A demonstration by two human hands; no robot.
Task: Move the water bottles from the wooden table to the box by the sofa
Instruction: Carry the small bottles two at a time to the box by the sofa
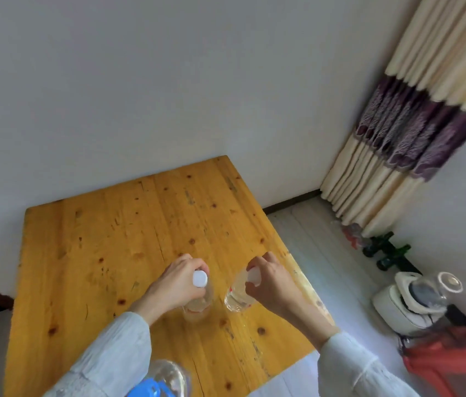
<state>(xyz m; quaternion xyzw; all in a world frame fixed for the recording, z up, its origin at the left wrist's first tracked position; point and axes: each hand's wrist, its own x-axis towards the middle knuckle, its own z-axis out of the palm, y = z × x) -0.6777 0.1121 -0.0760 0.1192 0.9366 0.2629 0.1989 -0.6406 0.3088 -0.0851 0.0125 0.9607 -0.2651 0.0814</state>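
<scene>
Two clear water bottles with white caps are on the wooden table (105, 239) near its right front. My left hand (177, 285) grips the neck of the left bottle (198, 306), which stands upright under its white cap. My right hand (269, 279) is closed around the cap end of the right bottle (236, 296), which tilts to the left. The box and the sofa are out of view.
A large clear jug with a blue handle (163, 379) sits at the table's front edge. On the floor to the right are a white appliance (409, 302), dark green bottles (386, 250), a red net item (455, 359) and a curtain (397, 156).
</scene>
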